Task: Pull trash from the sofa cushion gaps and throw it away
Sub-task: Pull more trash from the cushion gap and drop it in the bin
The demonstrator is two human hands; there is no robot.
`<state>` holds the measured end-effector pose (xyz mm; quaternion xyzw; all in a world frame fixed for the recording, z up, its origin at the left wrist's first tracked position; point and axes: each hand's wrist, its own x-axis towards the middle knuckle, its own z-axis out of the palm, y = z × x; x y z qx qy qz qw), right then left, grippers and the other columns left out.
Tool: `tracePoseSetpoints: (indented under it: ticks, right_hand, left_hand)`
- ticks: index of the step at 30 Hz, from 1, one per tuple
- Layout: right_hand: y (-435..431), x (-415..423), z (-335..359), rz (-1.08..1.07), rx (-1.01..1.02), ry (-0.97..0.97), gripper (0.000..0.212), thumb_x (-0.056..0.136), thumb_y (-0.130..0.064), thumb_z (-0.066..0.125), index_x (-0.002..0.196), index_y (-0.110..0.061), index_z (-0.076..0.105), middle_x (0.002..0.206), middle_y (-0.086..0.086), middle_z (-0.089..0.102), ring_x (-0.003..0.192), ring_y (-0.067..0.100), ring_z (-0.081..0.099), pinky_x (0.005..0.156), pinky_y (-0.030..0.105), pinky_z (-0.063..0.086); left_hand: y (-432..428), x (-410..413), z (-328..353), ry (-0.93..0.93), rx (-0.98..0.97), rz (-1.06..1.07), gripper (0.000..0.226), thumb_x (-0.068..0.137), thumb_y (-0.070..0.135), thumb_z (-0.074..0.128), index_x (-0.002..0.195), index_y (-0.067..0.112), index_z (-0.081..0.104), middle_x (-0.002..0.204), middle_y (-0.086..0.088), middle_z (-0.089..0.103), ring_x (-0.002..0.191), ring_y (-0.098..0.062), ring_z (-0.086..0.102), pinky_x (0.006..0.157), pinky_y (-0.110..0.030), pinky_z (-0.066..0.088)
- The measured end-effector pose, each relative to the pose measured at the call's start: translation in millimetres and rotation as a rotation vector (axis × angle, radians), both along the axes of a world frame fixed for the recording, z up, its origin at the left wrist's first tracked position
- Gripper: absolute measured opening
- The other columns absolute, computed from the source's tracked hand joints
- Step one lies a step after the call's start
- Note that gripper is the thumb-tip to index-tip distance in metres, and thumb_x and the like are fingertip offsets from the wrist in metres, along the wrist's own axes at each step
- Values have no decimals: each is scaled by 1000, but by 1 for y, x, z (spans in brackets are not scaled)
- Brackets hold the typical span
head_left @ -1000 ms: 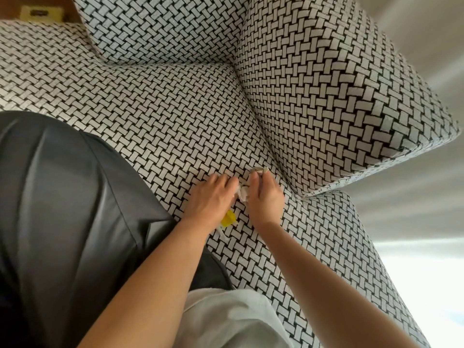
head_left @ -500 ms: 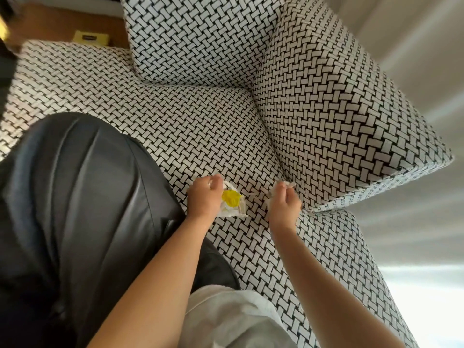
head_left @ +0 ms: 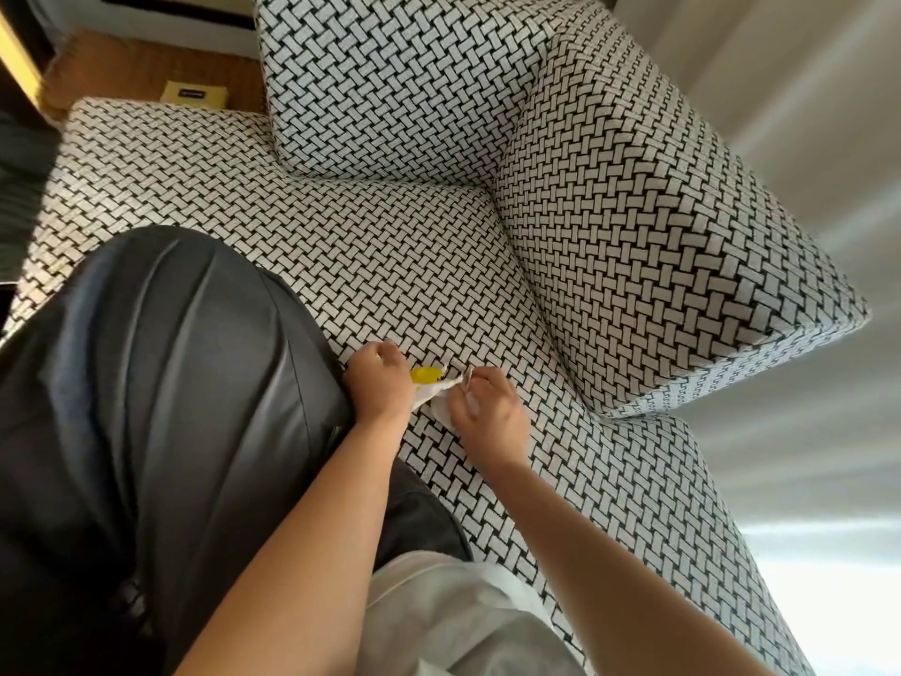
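Fingers [head_left: 390, 352] round one wrapper [head_left: 427, 376]

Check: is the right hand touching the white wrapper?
Touching. The head view shows the right hand pinching the white wrapper, whose other end the left hand grips.

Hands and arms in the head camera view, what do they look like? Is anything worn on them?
The left hand and right hand are bare, without gloves; no ring, watch or bracelet shows. The left forearm and right forearm are bare as well, with no sleeve in view.
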<state>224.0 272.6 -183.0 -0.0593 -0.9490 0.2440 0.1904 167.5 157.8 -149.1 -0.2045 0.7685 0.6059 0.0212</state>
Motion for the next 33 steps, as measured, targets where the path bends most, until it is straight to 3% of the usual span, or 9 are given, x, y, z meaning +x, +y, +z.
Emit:
tracePoseSetpoints:
  ticks: [3, 7, 10, 14, 18, 21, 26, 30, 33]
  right_hand:
    - [-2, 3, -4, 74, 127, 83, 29, 82, -27, 52, 69, -4, 63, 79, 4, 63, 70, 16, 51, 49, 21, 44]
    - [-14, 1, -9, 151, 95, 96, 23, 79, -23, 53, 66, -6, 59, 67, 4, 58, 62, 19, 49, 55, 25, 42]
    - [-16, 0, -6, 197, 101, 103, 21, 78, -24, 51, 69, -7, 60, 59, 2, 59, 52, 18, 52, 51, 26, 45]
    - [-13, 3, -2, 149, 101, 116, 21, 83, -22, 47, 78, -5, 58, 51, -1, 56, 40, 12, 48, 46, 19, 42]
    - [14, 8, -1, -6, -73, 133, 23, 93, -20, 40, 88, -4, 55, 58, -8, 52, 43, -3, 36, 45, 10, 31]
    - [39, 9, 0, -155, -122, 137, 29, 94, -24, 36, 92, -2, 55, 59, -2, 54, 45, 7, 45, 42, 17, 35]
    - [42, 2, -8, -263, 32, 62, 27, 90, -18, 40, 102, -5, 61, 85, 8, 61, 72, 18, 49, 67, 29, 40]
    - [25, -2, -10, -167, 98, -8, 29, 93, -23, 43, 114, -13, 61, 117, 11, 58, 104, 27, 53, 83, 35, 48]
    - [24, 2, -11, -46, 138, -22, 30, 93, -23, 43, 114, -11, 61, 112, 4, 63, 105, 22, 52, 90, 36, 46]
  left_hand:
    - [1, 0, 3, -15, 91, 63, 34, 94, 9, 36, 63, 3, 49, 63, -9, 51, 59, -19, 49, 59, -26, 42]
    - [0, -1, 2, -16, 105, 93, 37, 91, 5, 35, 54, 9, 37, 54, -5, 41, 50, -15, 37, 53, -25, 35]
    - [-1, -1, 1, -41, 40, 53, 35, 93, 7, 38, 59, 5, 44, 59, -7, 48, 54, -15, 43, 60, -27, 40]
    - [-1, -1, -6, -41, -49, -22, 28, 94, 10, 41, 94, -8, 61, 97, -19, 63, 91, -29, 59, 82, -35, 47]
    - [2, 3, -6, 18, -148, -111, 26, 97, 13, 40, 103, -6, 57, 110, -20, 58, 104, -31, 54, 81, -32, 42]
    - [4, 4, -8, 45, -197, -123, 24, 96, 14, 43, 103, -4, 57, 108, -20, 59, 102, -30, 55, 77, -28, 38]
    - [9, 9, -14, 82, -358, -329, 26, 89, 22, 58, 109, 5, 53, 118, -13, 46, 99, -15, 42, 78, -19, 34]
    - [13, 15, -23, 245, -641, -536, 40, 82, 34, 64, 111, 11, 49, 118, -9, 40, 107, -20, 39, 81, -21, 33]
    - [13, 15, -27, 328, -769, -582, 44, 82, 40, 63, 113, 13, 46, 118, -9, 41, 106, -20, 40, 80, -22, 35]
